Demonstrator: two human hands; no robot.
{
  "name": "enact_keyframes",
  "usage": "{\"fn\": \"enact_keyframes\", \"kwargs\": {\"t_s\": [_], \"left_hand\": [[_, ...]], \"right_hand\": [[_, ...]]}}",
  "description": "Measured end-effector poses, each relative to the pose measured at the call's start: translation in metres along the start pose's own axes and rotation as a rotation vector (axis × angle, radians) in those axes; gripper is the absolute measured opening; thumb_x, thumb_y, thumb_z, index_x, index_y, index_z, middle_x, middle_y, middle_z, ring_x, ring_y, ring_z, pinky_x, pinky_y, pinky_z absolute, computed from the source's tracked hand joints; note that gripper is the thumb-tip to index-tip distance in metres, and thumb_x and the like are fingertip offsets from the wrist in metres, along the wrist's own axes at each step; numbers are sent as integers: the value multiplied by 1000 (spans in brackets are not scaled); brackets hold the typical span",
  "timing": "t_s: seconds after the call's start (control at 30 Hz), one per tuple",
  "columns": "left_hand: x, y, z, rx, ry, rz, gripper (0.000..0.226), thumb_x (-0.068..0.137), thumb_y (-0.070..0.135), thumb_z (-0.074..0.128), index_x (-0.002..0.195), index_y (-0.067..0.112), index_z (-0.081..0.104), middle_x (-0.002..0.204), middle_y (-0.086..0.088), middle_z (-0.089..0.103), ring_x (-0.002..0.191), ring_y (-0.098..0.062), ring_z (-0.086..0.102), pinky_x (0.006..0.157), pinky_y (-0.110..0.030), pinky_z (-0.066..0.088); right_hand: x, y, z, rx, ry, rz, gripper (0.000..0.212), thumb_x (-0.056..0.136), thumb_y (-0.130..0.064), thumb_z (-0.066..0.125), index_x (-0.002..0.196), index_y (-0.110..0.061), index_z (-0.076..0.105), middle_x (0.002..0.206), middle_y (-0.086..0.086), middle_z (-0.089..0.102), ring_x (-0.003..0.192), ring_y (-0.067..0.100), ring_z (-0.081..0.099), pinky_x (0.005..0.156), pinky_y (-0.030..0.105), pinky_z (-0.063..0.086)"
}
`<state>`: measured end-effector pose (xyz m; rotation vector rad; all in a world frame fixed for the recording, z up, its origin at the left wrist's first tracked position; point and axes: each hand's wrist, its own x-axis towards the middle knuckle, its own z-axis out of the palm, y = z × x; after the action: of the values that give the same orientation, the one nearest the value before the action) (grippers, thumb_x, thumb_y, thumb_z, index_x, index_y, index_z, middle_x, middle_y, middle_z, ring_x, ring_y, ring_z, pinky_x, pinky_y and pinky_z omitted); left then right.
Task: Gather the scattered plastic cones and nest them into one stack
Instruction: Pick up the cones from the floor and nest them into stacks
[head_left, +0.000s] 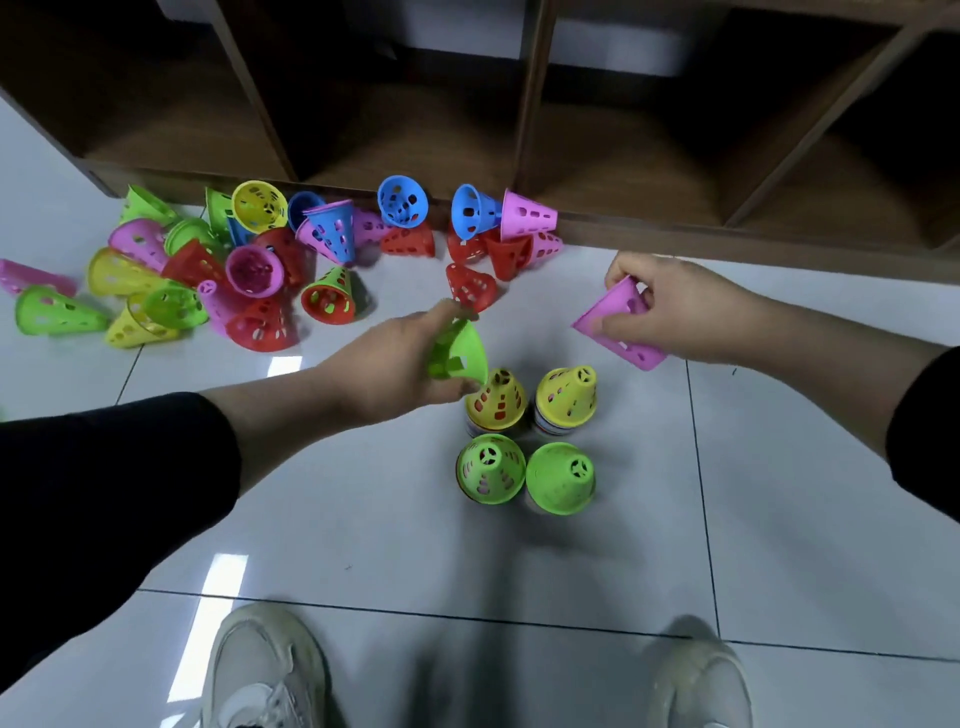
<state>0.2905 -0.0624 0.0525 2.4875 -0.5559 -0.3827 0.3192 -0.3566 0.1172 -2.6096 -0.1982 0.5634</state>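
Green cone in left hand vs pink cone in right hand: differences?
Colour: the green cone is lime, the pink cone magenta. Position: the green cone is held just above the yellow-topped stack, the pink cone off to the right, clear of the stacks. Both are perforated plastic and held off the floor.

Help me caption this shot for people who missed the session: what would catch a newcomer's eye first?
First, the bright heap of scattered cones on the floor at upper left, against the wooden shelf. Next, the two hands at mid-frame: the left hand holds a green cone and the right hand holds a pink cone. Below them stand four upright stacks, two topped yellow and two topped green.
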Motion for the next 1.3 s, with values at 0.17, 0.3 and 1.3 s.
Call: {"fn": "enact_keyframes", "kwargs": {"t_s": [0.17, 0.3, 1.3], "left_hand": [[17, 15, 7, 262, -169, 52, 80, 86, 48, 69, 153, 33, 28, 110, -4, 59, 100, -23, 58, 78, -29, 43], [35, 25, 12, 419, -268, 96, 74, 89, 43, 65, 153, 33, 29, 110, -3, 53, 104, -24, 56, 80, -31, 44], [169, -105, 41, 161, 96, -634, 69, 89, 74, 38, 126, 17, 49, 113, -13, 59, 103, -33, 58, 80, -41, 46]], "right_hand": [[-10, -5, 16, -345, -225, -85, 39, 82, -48, 67, 104, -30, 40, 96, 1, 52, 79, 17, 51, 61, 31, 39], [2, -7, 37, -557, -320, -136, 55, 82, -48, 64, 127, -26, 41, 109, 9, 55, 91, 30, 57, 78, 40, 51], [233, 22, 55, -265, 155, -6, 76, 90, -29, 68, 154, -25, 27, 149, 8, 43, 128, 34, 47, 103, 45, 43]]}}
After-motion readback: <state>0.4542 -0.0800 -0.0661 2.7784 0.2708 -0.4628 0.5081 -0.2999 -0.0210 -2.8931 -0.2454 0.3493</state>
